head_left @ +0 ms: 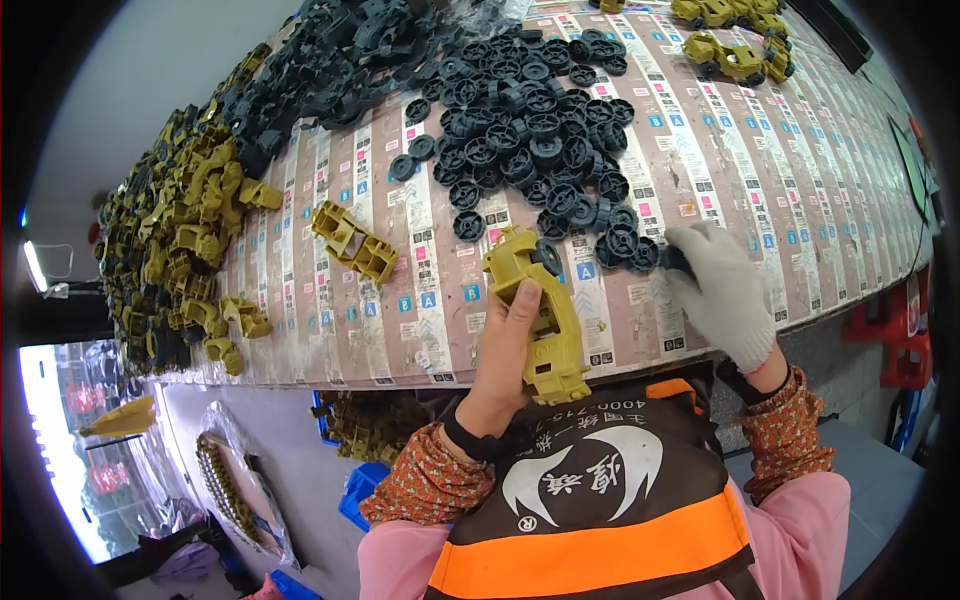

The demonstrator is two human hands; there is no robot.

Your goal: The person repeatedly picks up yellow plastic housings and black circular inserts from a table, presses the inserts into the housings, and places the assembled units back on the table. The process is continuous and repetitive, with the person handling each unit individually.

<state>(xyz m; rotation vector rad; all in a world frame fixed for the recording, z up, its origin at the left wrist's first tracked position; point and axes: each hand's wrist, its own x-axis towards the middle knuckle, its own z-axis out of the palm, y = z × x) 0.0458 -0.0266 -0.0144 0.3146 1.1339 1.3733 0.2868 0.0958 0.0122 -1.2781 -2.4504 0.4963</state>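
Observation:
My bare left hand (500,355) is closed round an olive-yellow toy vehicle body (556,350), tilted above the table's near edge. One black wheel (546,257) sits on the far end of that body. Over to the right, my right hand (722,300) wears a pale knitted glove, and its thumb and fingers pinch a black wheel (677,262), mostly hidden by the glove. It is beside the near end of a heap of loose black wheels (540,125). Another olive body (353,243) lies on the table left of my left hand.
Olive vehicle bodies (180,230) are piled along the table's left side. Dark plastic parts (310,65) form a heap at the far left. Several vehicles with wheels (725,58) stand at the far right. Below the table are a blue bin (362,492) and a red stool (905,345).

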